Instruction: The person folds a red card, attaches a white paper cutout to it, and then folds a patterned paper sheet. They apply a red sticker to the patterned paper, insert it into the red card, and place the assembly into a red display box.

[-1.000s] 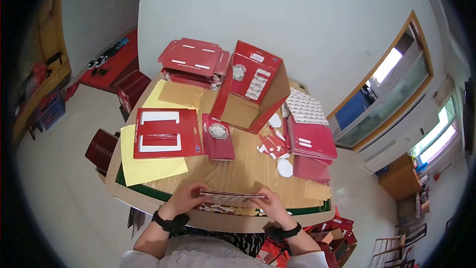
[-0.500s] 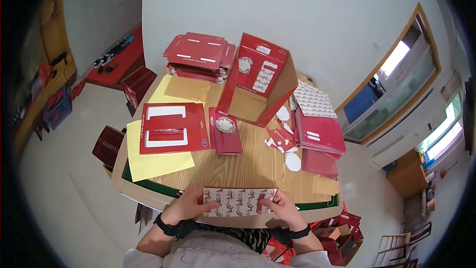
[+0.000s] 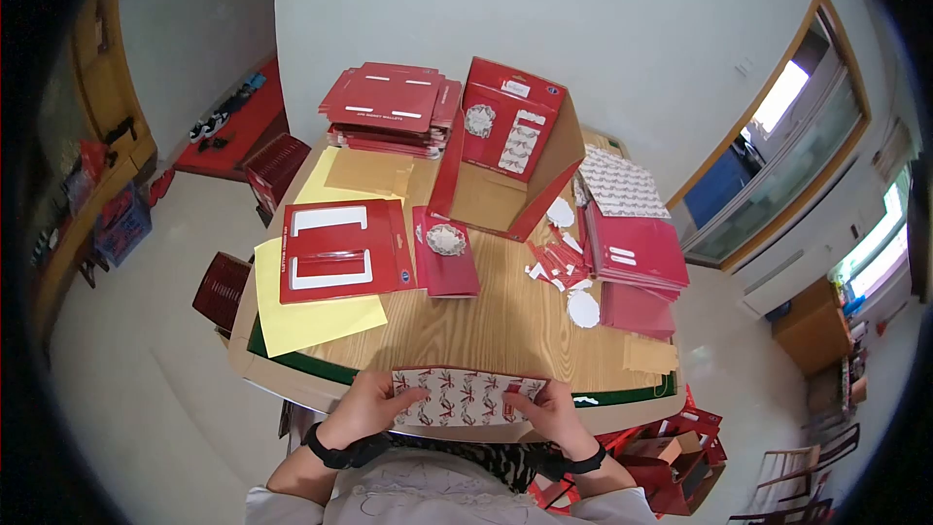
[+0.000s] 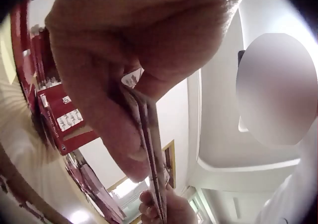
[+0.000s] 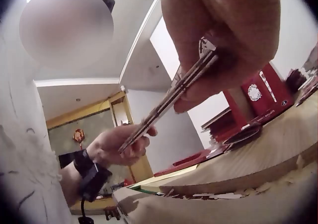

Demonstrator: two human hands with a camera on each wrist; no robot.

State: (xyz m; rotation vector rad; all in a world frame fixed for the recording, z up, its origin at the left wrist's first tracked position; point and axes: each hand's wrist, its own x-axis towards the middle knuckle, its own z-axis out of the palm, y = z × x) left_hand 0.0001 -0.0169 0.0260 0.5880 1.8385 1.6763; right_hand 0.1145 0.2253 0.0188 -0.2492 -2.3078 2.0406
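In the head view, a folded card wallet [image 3: 462, 413], white with a dark and red leafy print, is held level over the table's near edge. My left hand [image 3: 364, 410] pinches its left end, thumb on the printed face and fingers behind. At the other end my right hand [image 3: 556, 416] pinches it the same way, its thumb beside a small red patch. Both wrist views show the wallet [image 4: 150, 149] edge-on, as thin layers pressed together. Farther in on the table lies a red wallet [image 3: 452, 277] with a white round ornament.
An open red box [image 3: 491, 204] stands mid-table, with stacked red card sheets [image 3: 379, 97] behind left. A red cut-out panel [image 3: 387, 272] lies on yellow paper [image 3: 321, 326]. At the right are stacked red wallets [image 3: 637, 258], a patterned sheet [image 3: 622, 183] and white scraps [image 3: 583, 309].
The wallet was almost edge-on to the head camera a second ago; both hands have tipped it so its printed face shows. Both hands keep their hold at the ends.
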